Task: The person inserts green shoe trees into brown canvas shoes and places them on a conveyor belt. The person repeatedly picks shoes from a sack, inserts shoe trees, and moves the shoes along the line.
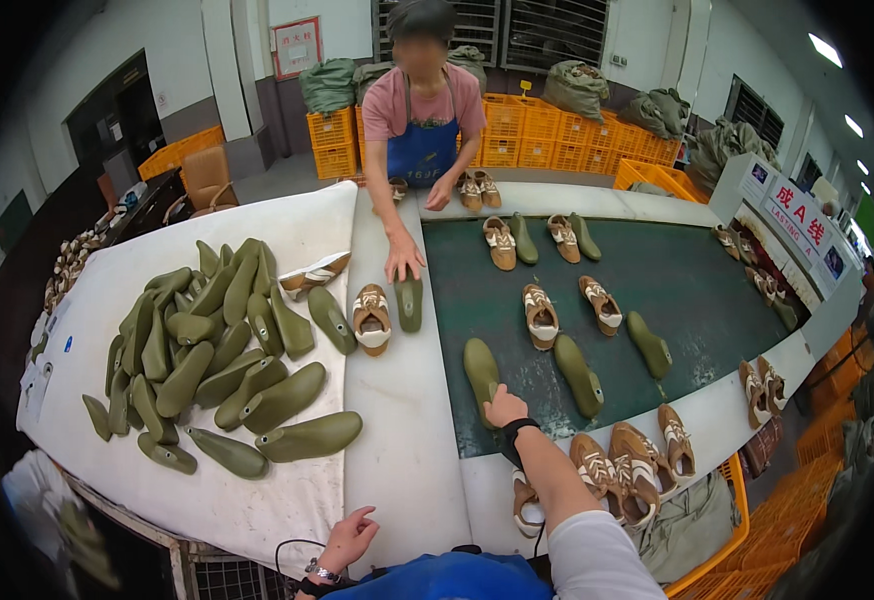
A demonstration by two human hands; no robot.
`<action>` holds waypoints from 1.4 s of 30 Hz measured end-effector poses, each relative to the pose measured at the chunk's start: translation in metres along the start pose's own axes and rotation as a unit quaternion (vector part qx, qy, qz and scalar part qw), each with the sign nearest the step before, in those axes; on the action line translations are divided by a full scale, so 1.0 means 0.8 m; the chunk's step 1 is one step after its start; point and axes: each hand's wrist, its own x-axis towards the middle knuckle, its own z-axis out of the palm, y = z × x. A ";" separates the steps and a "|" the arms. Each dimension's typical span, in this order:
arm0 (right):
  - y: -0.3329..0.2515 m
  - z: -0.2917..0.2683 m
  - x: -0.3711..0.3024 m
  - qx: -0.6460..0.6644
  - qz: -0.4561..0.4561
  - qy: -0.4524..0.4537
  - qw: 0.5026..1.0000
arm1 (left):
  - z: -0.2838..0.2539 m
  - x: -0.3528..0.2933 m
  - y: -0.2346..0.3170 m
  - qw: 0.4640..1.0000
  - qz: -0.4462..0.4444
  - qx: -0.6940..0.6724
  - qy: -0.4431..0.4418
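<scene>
My right hand (pixel 505 406) is closed on the heel end of an olive-green shoe last (pixel 480 368), which lies at the near left corner of the dark green conveyor belt (pixel 607 262). My left hand (pixel 350 540) hovers by the near edge of the white table, fingers apart and holding nothing. Two more lasts, a middle one (pixel 579 375) and a right one (pixel 649 345), rest on the belt. Across the table a co-worker's hand (pixel 404 258) touches another last (pixel 409 306) beside a brown-and-white sneaker (pixel 372 320).
A heap of green lasts (pixel 207 340) covers much of the white cloth (pixel 287 500) on the left. More sneakers (pixel 540 316) stand on the belt and along its near ledge (pixel 635 470). A machine tunnel (pixel 787 230) stands at the belt's far right. Orange crates (pixel 527 130) line the back wall.
</scene>
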 end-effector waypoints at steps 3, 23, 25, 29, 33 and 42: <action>0.007 -0.013 0.000 -0.024 -0.010 -0.012 1.000 | 0.020 0.014 0.016 0.999 0.041 0.010 -0.027; 0.088 -0.021 -0.353 0.020 -0.115 0.056 0.992 | 0.007 0.360 0.150 0.898 0.105 0.427 0.006; 0.083 -0.018 -0.369 0.041 -0.099 0.091 0.990 | 0.018 0.393 0.143 0.904 0.061 0.424 0.006; 0.075 -0.018 -0.385 0.070 -0.036 0.044 0.996 | 0.040 0.421 0.118 0.903 0.061 0.425 0.016; 0.072 -0.011 -0.371 0.091 -0.073 0.090 0.989 | 0.051 0.372 0.085 0.901 0.154 0.400 0.068; 0.070 -0.006 -0.355 0.091 -0.128 0.067 0.985 | 0.051 0.094 0.029 0.929 0.186 0.320 -0.023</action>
